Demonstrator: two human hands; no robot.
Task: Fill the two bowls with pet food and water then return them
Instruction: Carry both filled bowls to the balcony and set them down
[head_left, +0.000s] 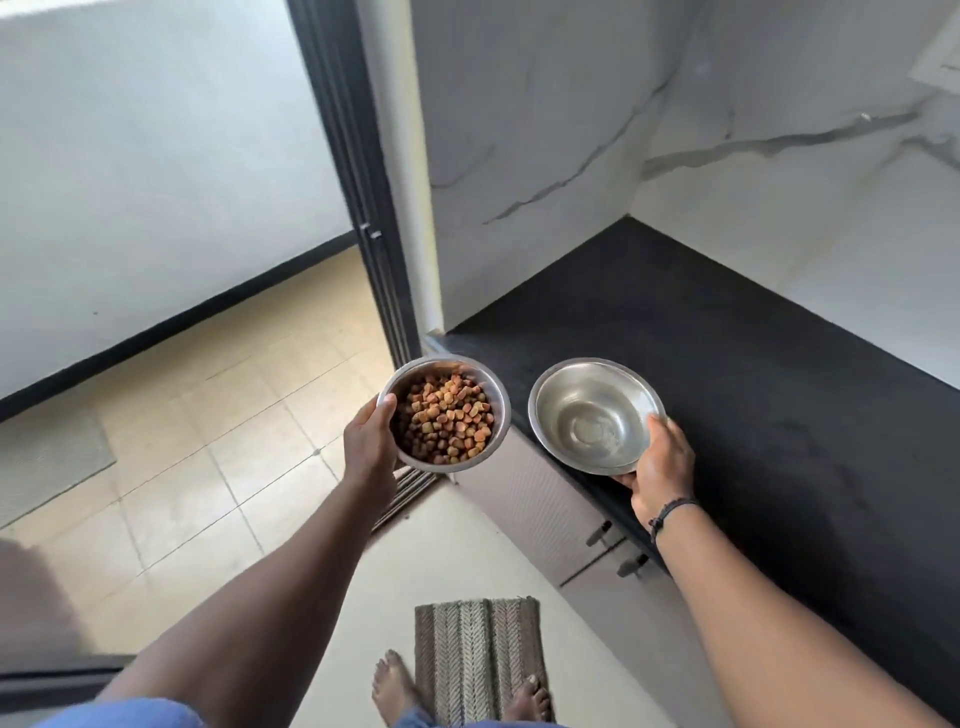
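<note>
Head view, looking down. Nearest the camera: two bare feet (397, 686) on a pale floor, one toe-edge on a striped woven mat (475, 657). Blue fabric shows at the bottom edge.

Both forearms extend forward. Left hand (370, 447) grasps the near-left rim of a steel bowl (496, 395), thumb hooked over the rim, fingers under it. This bowl is loaded with brown and tan pet food (444, 421), a heaped layer covering the bottom. It is held in the air, off the desk's left edge, above the floor and the door track.

Right hand (662, 467), with a dark cord bracelet (670, 512) at the wrist, grips the near-right rim of a second steel bowl (592, 410), thumb on the rim and fingers beneath. That bowl is tilted toward the camera; whether it holds water cannot be told, only a shiny bottom shows. It sits over the near-left corner of the black desk (753, 415); contact with the top cannot be confirmed. The two bowls are just beside each other, not touching.

Below the desk: grey cabinet fronts with dark handles (600, 532).

Farther: white marble-veined wall panels (571, 130) behind and right of the desk. Left: dark sliding door frame (363, 182), beige tiled floor (208, 415) beyond, a grey mat (47, 457), a white wall with black skirting.
</note>
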